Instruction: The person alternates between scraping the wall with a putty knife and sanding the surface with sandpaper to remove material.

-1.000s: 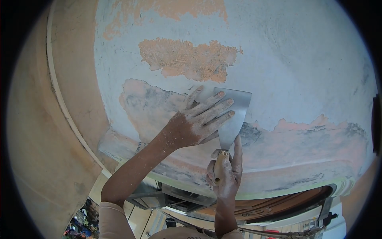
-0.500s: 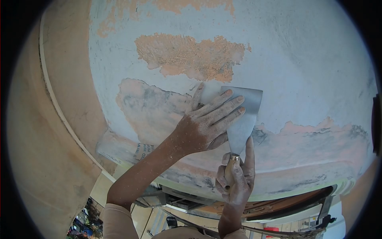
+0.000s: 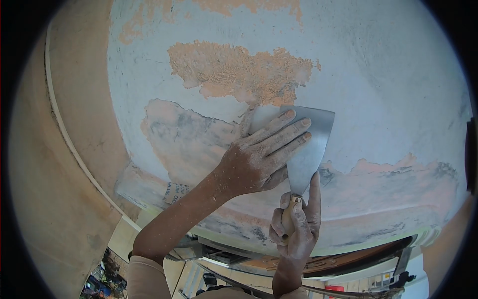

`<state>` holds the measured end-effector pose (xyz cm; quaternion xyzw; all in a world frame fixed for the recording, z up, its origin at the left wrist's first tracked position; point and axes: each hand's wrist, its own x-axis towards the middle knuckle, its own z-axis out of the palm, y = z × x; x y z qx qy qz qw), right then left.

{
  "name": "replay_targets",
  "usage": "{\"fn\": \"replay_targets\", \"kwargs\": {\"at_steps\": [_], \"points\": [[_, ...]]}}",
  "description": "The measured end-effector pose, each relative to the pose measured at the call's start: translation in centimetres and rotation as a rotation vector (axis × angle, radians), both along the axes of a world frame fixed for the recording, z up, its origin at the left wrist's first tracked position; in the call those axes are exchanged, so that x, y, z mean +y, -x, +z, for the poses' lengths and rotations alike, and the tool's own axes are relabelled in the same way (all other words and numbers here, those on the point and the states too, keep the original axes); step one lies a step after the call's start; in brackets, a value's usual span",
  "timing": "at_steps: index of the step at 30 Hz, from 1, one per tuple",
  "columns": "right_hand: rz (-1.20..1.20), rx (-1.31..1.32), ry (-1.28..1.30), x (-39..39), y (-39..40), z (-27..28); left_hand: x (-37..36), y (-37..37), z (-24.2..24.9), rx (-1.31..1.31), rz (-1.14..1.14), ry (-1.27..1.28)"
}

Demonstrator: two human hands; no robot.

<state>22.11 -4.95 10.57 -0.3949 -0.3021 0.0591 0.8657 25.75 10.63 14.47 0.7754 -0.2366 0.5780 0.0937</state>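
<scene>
A broad, dust-dulled metal scraper (image 3: 318, 124) lies with its blade against a patchy white curved surface (image 3: 378, 109). My right hand (image 3: 302, 226) is closed round its short wooden handle (image 3: 288, 217), with the index finger stretched up along the blade. Across the blade's left side rests my left hand (image 3: 264, 152), fingers extended and spread, fingertips on the metal. White dust coats both hands. A pale patch (image 3: 261, 117) shows between the left fingers; I cannot make out what it is. Just above the blade is a rough orange-pink exposed area (image 3: 239, 70).
A piece of printed sandpaper (image 3: 175, 193) sits at the lower left of the surface, partly behind my left forearm. Grey-pink stripped areas (image 3: 388, 184) flank the hands. Lower down are a carved wooden piece (image 3: 338, 264), a ladder-like frame (image 3: 189, 279) and a red object (image 3: 334, 289).
The scraper's blade has shifted slightly right and a little upward, with the left fingertips moving along with it. The right hand keeps its hold on the handle.
</scene>
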Motion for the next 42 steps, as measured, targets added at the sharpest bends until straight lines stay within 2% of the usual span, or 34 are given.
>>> {"fn": "replay_targets", "kwargs": {"at_steps": [4, 9, 18, 21, 30, 33, 42], "points": [[0.053, -0.004, -0.036, -0.9, 0.2, -0.4, -0.2, 0.3, -0.1, 0.028, -0.009, 0.001], [0.007, 0.010, 0.001, -0.5, 0.5, 0.1, -0.3, -0.1, 0.0, -0.044, -0.006, 0.045], [0.003, 0.012, 0.003, -0.9, 0.6, 0.0, -0.7, 0.1, -0.7, 0.028, -0.057, 0.038], [-0.015, -0.008, 0.015, -0.3, 0.2, 0.4, -0.3, -0.5, -0.1, -0.068, -0.015, 0.040], [-0.017, 0.004, 0.022, -0.6, 0.2, 0.3, -0.7, -0.1, 0.3, -0.044, -0.004, 0.065], [0.009, 0.005, -0.019, -0.8, 0.0, -0.3, -0.9, 0.0, -0.6, 0.034, -0.041, 0.025], [-0.029, 0.018, 0.004, -0.7, 0.2, 0.3, -0.9, -0.4, 0.1, -0.014, -0.055, 0.039]]}}
